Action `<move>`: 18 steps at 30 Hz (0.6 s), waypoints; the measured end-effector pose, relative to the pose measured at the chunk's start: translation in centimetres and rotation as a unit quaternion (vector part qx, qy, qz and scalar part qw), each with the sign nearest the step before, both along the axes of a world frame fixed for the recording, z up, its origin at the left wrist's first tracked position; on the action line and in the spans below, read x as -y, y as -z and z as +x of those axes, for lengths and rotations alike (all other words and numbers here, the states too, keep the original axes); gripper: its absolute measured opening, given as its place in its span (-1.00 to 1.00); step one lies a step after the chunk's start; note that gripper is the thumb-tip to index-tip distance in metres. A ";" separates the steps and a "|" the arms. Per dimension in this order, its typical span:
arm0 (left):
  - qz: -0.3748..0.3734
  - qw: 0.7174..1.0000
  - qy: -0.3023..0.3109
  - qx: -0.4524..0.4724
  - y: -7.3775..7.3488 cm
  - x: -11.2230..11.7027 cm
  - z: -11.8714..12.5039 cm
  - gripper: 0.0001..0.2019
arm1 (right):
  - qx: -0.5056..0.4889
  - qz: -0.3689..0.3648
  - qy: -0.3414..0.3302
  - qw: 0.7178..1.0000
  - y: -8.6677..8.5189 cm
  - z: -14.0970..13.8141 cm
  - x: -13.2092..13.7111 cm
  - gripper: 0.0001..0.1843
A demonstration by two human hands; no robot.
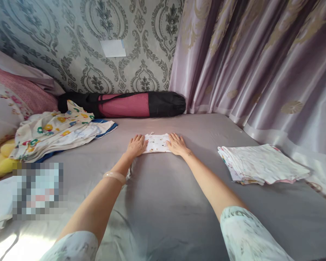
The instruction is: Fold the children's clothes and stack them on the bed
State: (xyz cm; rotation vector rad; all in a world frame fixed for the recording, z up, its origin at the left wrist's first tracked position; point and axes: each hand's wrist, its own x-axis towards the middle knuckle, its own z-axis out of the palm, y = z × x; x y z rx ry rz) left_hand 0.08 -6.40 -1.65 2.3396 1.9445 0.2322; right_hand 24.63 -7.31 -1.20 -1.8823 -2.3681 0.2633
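A small white garment with a tiny scattered print (pixel 157 143) lies folded into a flat rectangle on the grey bed sheet (pixel 176 203). My left hand (pixel 137 145) presses on its left end, palm down with the fingers stretched forward. On its right end my right hand (pixel 177 144) lies flat in the same way, fingers extended. The middle of the cloth shows between the two hands, while its ends are partly covered by them. A short pale tie or strip sticks up at the far edge.
A stack of folded cloths (pixel 263 163) lies at the right. Loose printed clothes (pixel 57 127) are heaped at the left beside a yellow plush thing (pixel 1 159). A black and maroon rolled bag (pixel 125 105) lines the wall; a curtain (pixel 233 54) hangs at right.
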 end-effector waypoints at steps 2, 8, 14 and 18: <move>-0.006 1.000 0.013 0.002 -0.3 -0.9 -0.6 -0.53 | -0.005 0.005 -0.006 1.000 -0.4 0.3 -0.4 -0.38; -0.067 0.997 0.029 -0.004 -2.2 -4.1 -2.1 -0.60 | -0.018 -0.016 -0.031 0.999 -2.1 1.6 -3.3 -0.56; -0.098 0.995 0.025 -0.023 -2.7 -6.6 -1.7 -0.62 | 0.034 -0.065 -0.015 0.997 -4.0 1.3 -5.3 -0.55; -0.093 0.995 0.031 -0.022 -2.3 -7.7 -1.7 -0.62 | 0.055 -0.085 -0.001 0.995 -4.7 0.8 -5.6 -0.56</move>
